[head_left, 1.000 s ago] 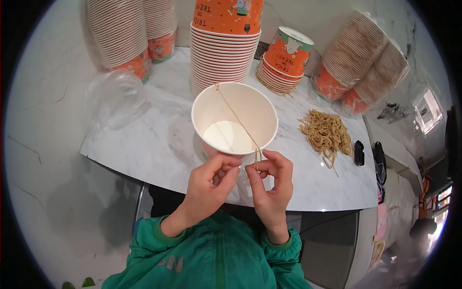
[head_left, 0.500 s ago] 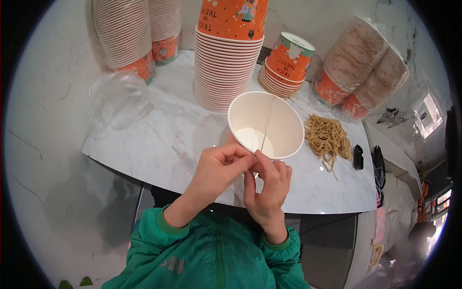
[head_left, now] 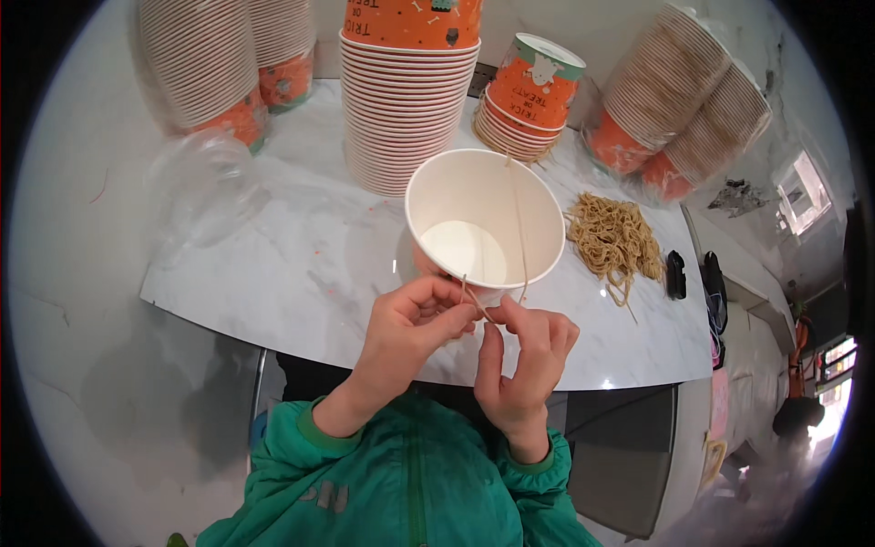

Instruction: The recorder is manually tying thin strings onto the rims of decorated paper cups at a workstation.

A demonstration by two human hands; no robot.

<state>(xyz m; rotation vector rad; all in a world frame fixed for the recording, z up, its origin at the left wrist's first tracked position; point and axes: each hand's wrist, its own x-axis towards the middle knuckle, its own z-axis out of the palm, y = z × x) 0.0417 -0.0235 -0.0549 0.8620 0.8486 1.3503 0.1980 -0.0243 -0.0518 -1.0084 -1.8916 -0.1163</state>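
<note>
Centrally, a paper bucket [head_left: 463,251] is seen over the marble-patterned table [head_left: 301,301], its white interior and round mouth facing up toward the camera; its base is hidden from view. A thin tan string [head_left: 520,219] spans the mouth from the far rim to the near rim, lying toward the right side of the opening. Just below the near rim, the left hand [head_left: 410,328] pinches the string between thumb and forefinger, a short end standing up past the fingertips. The right hand [head_left: 529,360] likewise grips the string between thumb and forefinger, close beside the left fingertips — only a short length lies between the two pinches.

Both wrists cross the curved front edge of the table, the hands themselves lying over its surface. Leftward of the hands, open marble runs broadly to the table's left corner; to the right, a further stretch reaches toward the right edge. Room is tighter behind the bucket: a tall stack of buckets [head_left: 410,109], rims downward, rises just beyond its left rim, and a short stack of buckets [head_left: 538,91] stands beyond its far rim. Near the right rim lies a heap of tan string [head_left: 615,237], with a small black object [head_left: 675,275] farther right — close to the table's edge. Crumpled clear plastic [head_left: 205,191] lies at the far left.
</note>
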